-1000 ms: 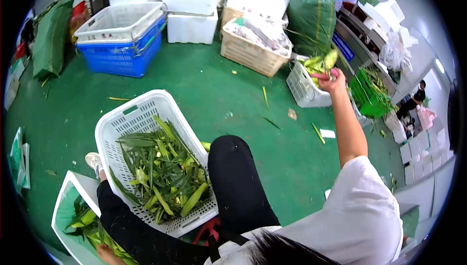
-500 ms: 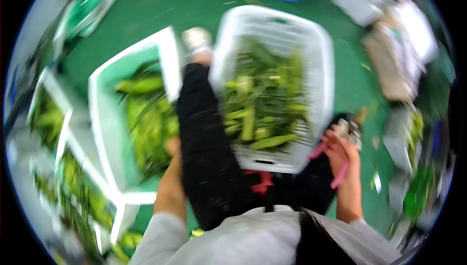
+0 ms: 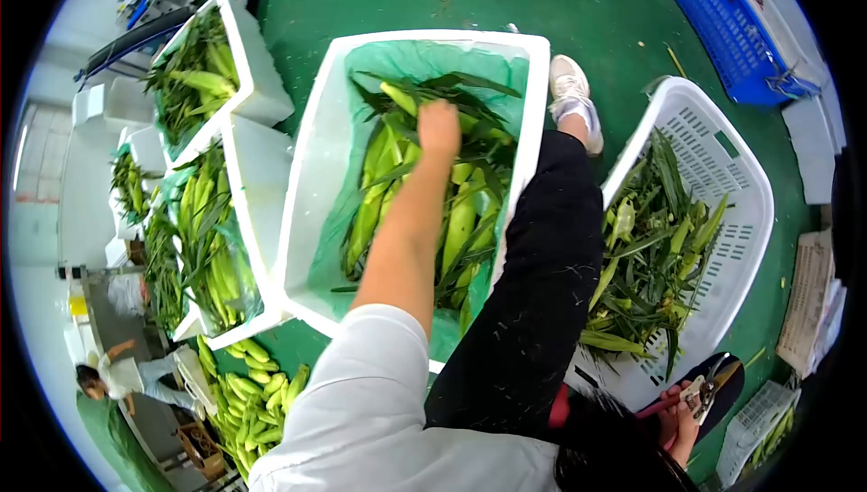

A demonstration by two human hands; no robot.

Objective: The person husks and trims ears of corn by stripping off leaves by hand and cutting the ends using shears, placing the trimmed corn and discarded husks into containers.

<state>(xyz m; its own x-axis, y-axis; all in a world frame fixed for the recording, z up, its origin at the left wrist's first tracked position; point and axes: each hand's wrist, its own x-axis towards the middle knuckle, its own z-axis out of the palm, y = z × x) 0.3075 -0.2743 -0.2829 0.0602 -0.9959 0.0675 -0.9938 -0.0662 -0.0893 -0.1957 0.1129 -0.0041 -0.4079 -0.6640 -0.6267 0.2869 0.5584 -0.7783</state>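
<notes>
Corn (image 3: 461, 221) in green husk, mixed with long leaves, lies in the white foam box (image 3: 302, 167), inside a green liner (image 3: 325, 253). The left hand (image 3: 440, 126) is in the upper part of this load, beside one pale ear (image 3: 398, 98). Its fingers are hidden; whether they are closed on that ear cannot be told. The right hand (image 3: 682, 424), near the right knee, is wrapped around the pink-handled shears (image 3: 707, 390).

The step in hand is judged to be picking an ear out of the box. The next move would call for a firm hold on a single ear and a lift free of the leaves.

Beyond the left leg (image 3: 533, 248) stands a white crate (image 3: 764, 203) containing leaves and trimmings (image 3: 655, 257). More loaded boxes (image 3: 257, 176) and a heap of ears (image 3: 257, 406) are at the left.

Compared with half a second ago, the view has turned to centre the box, and the left hand has moved from the load's leg-side edge to its upper part.
</notes>
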